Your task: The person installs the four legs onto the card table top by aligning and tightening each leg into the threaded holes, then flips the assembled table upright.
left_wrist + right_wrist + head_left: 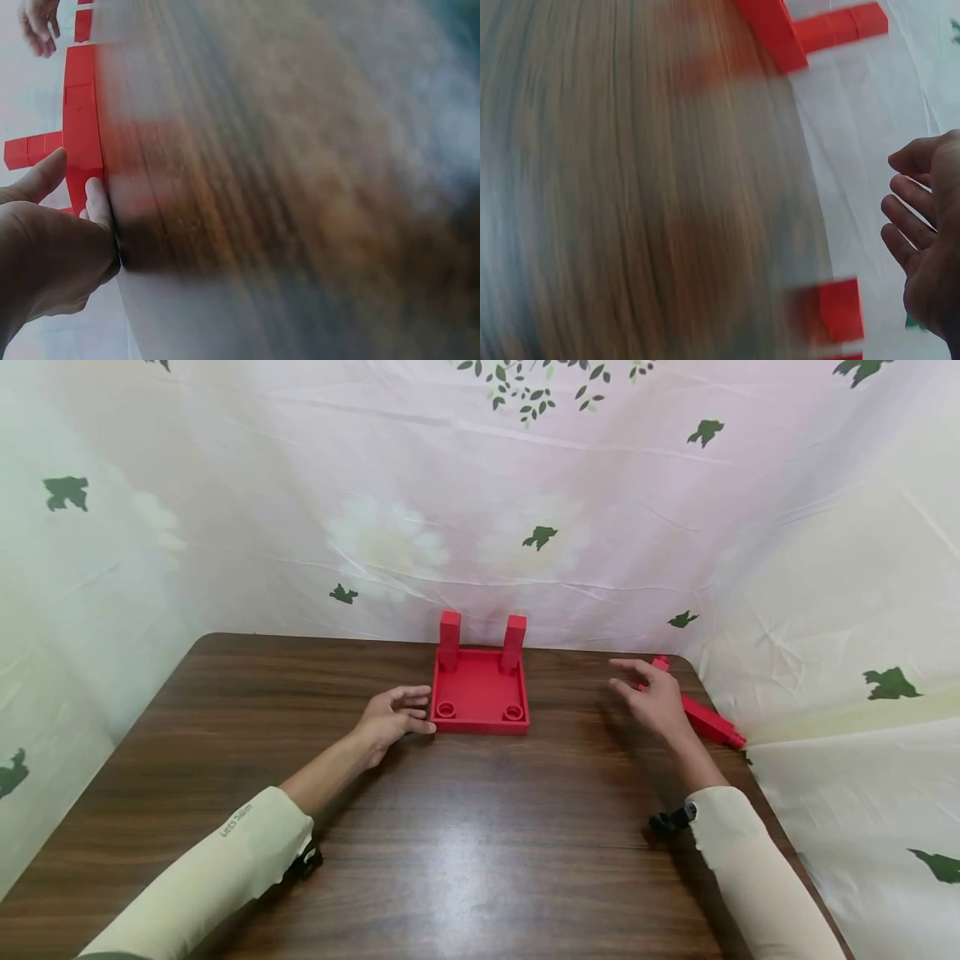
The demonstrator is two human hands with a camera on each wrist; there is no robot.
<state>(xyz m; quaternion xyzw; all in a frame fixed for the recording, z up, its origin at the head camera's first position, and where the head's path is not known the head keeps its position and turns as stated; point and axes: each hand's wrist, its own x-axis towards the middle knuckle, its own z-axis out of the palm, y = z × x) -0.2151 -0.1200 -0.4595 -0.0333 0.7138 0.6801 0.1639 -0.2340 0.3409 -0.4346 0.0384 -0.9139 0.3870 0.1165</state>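
Note:
A red square tray-like base [480,690] sits on the table, with two upright red posts [449,639] at its far corners and two round sockets [513,712] at its near corners. My left hand [387,720] touches its left side near the front corner, fingers loosely extended. In the left wrist view, fingertips [93,193] rest against the red edge. On the right, loose red pegs [708,721] with narrower ends lie on the table. Over them hovers my right hand [652,695], its fingers spread and holding nothing; it partly hides one peg.
The brown wooden table [457,843] reaches to a printed cloth backdrop [375,468] behind and at both sides. The loose pegs lie close to the table's right edge.

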